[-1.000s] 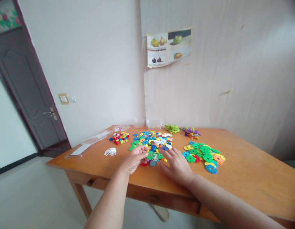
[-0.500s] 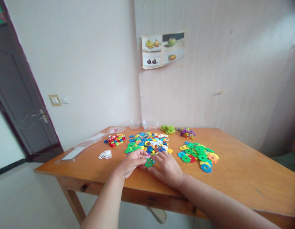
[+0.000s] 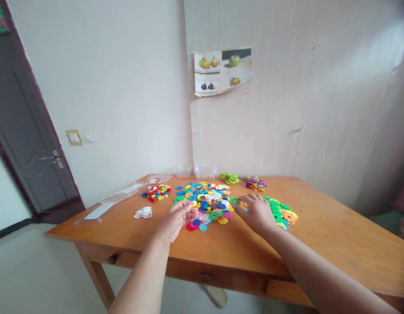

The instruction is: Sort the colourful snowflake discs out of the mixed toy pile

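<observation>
My right hand (image 3: pixel 257 213) is over the table, right of the mixed pile, with a green notched disc (image 3: pixel 234 201) pinched at its thumb and fingertips. My left hand (image 3: pixel 179 219) hovers at the front left of the pile. Its fingers are curled in towards the thumb, and nothing shows in them. Between the hands spreads the pile of mixed plastic pieces (image 3: pixel 197 192): blue, yellow, orange and green discs with white lattice pieces. A pink disc (image 3: pixel 190 226) and a light blue disc (image 3: pixel 203 227) lie at its near edge. Behind my right hand is a heap of notched discs (image 3: pixel 278 211), partly hidden.
Small white pieces (image 3: pixel 143 213) and red, yellow and blue blocks (image 3: pixel 156 192) lie on the left of the wooden table (image 3: pixel 336 244). Clear plastic packaging (image 3: pixel 105 210) runs along the left edge. Green pieces (image 3: pixel 228 178) and purple pieces (image 3: pixel 256 183) sit at the back.
My hands have moved apart. The right one has gone right towards the disc heap with the green disc; the left has let go of it and stays near the pile.
</observation>
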Tool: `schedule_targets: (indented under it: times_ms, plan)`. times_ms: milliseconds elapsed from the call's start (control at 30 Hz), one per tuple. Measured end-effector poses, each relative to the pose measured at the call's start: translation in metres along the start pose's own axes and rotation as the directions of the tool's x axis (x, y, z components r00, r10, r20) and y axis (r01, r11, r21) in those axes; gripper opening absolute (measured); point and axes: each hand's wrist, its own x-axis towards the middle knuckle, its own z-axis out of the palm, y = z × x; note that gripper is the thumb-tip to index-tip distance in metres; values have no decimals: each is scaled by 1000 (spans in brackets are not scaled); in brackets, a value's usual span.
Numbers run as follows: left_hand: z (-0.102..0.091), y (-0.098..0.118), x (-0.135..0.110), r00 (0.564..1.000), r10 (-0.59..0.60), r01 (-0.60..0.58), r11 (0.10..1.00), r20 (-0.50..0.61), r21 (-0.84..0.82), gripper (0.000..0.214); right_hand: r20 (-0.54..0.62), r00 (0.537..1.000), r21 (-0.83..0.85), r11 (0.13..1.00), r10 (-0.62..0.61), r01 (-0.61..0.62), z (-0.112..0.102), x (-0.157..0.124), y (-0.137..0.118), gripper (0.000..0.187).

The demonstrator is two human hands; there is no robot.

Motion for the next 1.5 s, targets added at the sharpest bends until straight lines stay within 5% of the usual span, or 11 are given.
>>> schedule_targets:
  times_ms: [267,733,1033,1233,1500]
  plan:
    - [-5,-4,9,919,202,-173,978,-340,114,39,80,962,-208,948,263,-242,-9,3,69,53]
    - [-5,-6,8,897,251,-169,955,-363,243,39,67,944,-255,920,322,-296,-1,-2,83,49]
    - [-3,-6,7,906,264,-166,940,-330,297,41,65,997,-69,997,36,-31,7,-8,41,38]
    - [-4,-10,11,923,238,-135,937,-303,323,34,169,965,55,980,-200,193,12,-15,-11,31]
    - [-2,-11,9,928,270,-166,916,-256,367,29,235,937,24,965,-258,260,15,-13,-59,33]
